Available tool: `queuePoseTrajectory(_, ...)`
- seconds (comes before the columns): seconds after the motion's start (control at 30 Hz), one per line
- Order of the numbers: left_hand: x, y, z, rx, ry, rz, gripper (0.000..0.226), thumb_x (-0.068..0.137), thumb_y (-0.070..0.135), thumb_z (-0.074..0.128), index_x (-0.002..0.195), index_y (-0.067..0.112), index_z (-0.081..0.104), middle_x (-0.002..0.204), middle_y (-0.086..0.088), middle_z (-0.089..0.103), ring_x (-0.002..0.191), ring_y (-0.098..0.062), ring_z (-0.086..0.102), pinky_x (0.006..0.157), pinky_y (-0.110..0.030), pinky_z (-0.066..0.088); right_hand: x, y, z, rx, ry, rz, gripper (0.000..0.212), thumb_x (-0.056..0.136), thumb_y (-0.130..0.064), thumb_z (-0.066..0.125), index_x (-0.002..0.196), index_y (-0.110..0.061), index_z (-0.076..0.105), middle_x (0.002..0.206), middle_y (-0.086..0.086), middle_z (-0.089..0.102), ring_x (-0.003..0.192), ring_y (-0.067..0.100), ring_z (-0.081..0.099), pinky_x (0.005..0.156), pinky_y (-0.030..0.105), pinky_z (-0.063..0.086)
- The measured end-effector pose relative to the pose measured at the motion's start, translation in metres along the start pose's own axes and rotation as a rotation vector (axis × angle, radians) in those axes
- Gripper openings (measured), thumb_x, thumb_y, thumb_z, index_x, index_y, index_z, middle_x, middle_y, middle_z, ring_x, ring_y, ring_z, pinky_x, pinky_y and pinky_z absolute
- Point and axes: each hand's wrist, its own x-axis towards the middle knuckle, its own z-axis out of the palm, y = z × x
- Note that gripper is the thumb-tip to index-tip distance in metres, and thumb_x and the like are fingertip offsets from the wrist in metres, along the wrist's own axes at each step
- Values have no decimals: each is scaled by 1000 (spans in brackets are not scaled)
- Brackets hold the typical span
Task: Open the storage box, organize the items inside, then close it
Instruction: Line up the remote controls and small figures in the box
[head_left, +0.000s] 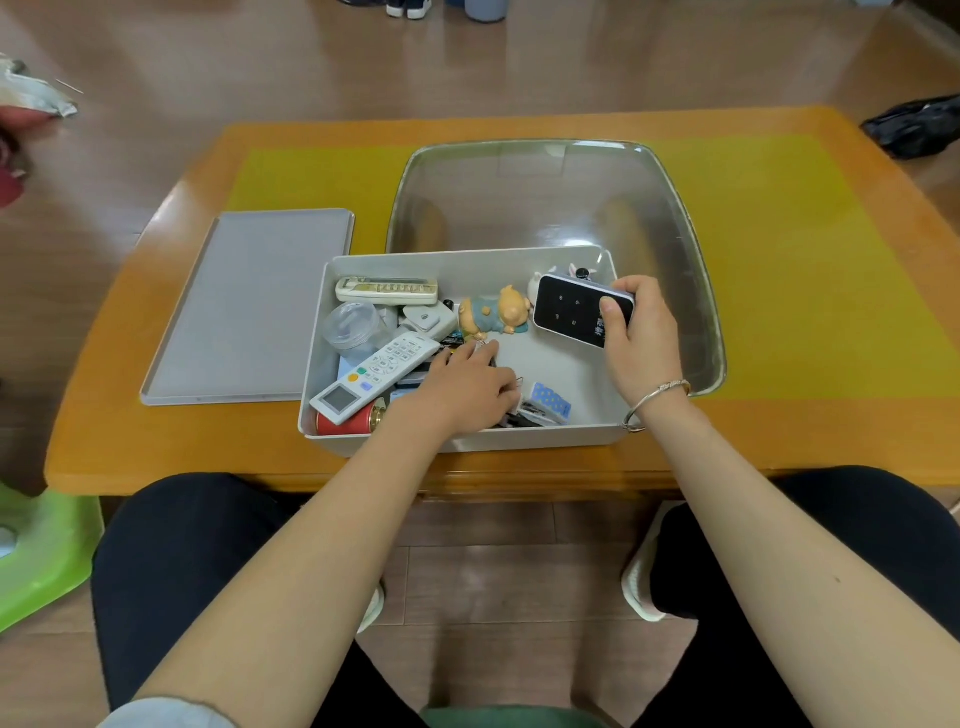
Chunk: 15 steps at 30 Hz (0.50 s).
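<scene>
Storage box (470, 441) sits open on the table (130, 447), right under both hands. Its gray lid (249, 306) lies flat on the table, well off to the far side of the left fingers.

The right hand (636, 332) holds a black device (576, 312) with little white marks on it. The thumb presses on its front and the fingers curl round its far edge. The device is lifted up over the box's back corner on that side. Its long way runs from the right fingers across toward the left hand, tipped a bit.

The left hand (467, 384) is down inside the box, fingers loosely spread and lying on small things near the front. I cannot tell if it is pinching anything. Just beyond its fingertips lies a pig toy (493, 312). Just beside its knuckles, on the outer side, a white remote (376, 376) lies slanted, its long way running from the front corner up toward the middle.

Between the two hands is a bare patch of box floor. It is nearest the right fingers, just below the device. I think the device can go down there, laid flat. The lid is nearer the left hand, so that hand would likely fetch it later.
</scene>
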Motion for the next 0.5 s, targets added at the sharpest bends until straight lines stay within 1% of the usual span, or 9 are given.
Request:
queuePoseTrajectory(0.07, 1, 2, 0, 11, 23, -13, 34, 99, 44, 36, 125, 30, 53, 159, -7, 14, 146, -31, 8, 116, -51, 7, 0, -1, 0, -8, -7, 3, 18, 94, -12, 47, 110, -3, 51, 107, 11, 59, 95, 26, 54, 72, 21, 34)
queuePoseTrajectory(0.17, 1, 4, 0, 20, 29, -31, 33, 99, 41, 38, 126, 27, 52, 159, -8, 15, 146, -31, 9, 117, -51, 9, -1, -2, 0, -54, -41, -8, 20, 95, -14, 48, 112, -4, 51, 109, 11, 60, 97, 27, 55, 77, 29, 39)
queuePoseTrajectory(0.23, -1, 4, -1, 19, 43, -32, 32, 98, 39, 40, 124, 23, 52, 156, -9, 22, 144, -32, 16, 116, -51, 13, -1, -3, -1, -99, -75, -21, 21, 95, -16, 49, 112, -5, 52, 109, 11, 61, 97, 28, 56, 79, 32, 40)
queuePoseTrajectory(0.3, -3, 4, -1, -43, 104, -47, 32, 97, 39, 45, 118, 16, 48, 140, -11, 41, 133, -31, 33, 111, -47, 23, -1, -4, -1, -161, -104, -44, 21, 94, -18, 50, 112, -7, 53, 107, 11, 63, 96, 30, 58, 80, 36, 43)
queuePoseTrajectory(0.33, -4, 4, -1, -92, 137, -62, 34, 95, 41, 47, 115, 14, 45, 129, -10, 48, 125, -30, 40, 107, -45, 27, -1, -6, -1, -196, -111, -60, 21, 94, -18, 51, 111, -8, 54, 105, 11, 65, 94, 32, 59, 80, 38, 45)
queuePoseTrajectory(0.37, -5, 4, -1, -133, 164, -73, 37, 94, 44, 49, 115, 14, 43, 122, -9, 51, 119, -28, 44, 103, -43, 29, -2, -7, -1, -233, -115, -82, 20, 93, -18, 51, 111, -9, 54, 104, 11, 66, 93, 33, 60, 80, 39, 45)
queuePoseTrajectory(0.4, -5, 3, -1, -158, 180, -76, 41, 93, 46, 50, 119, 15, 41, 122, -9, 52, 118, -28, 45, 103, -42, 30, -3, -8, -1, -269, -120, -108, 20, 93, -18, 52, 111, -10, 54, 103, 10, 66, 91, 33, 60, 82, 40, 44)
queuePoseTrajectory(0.43, -5, 2, 0, -166, 185, -72, 48, 92, 47, 51, 127, 16, 38, 128, -9, 51, 122, -29, 44, 104, -43, 28, -3, -9, 0, -306, -132, -133, 19, 93, -18, 52, 111, -11, 54, 101, 9, 67, 92, 32, 61, 87, 41, 42)
queuePoseTrajectory(0.5, -5, 1, 1, -149, 168, -50, 67, 92, 48, 51, 146, 19, 24, 147, -9, 39, 136, -31, 32, 111, -46, 21, -3, -9, 2, -382, -181, -170, 18, 94, -19, 50, 111, -14, 53, 101, 4, 67, 96, 27, 60, 101, 41, 32)
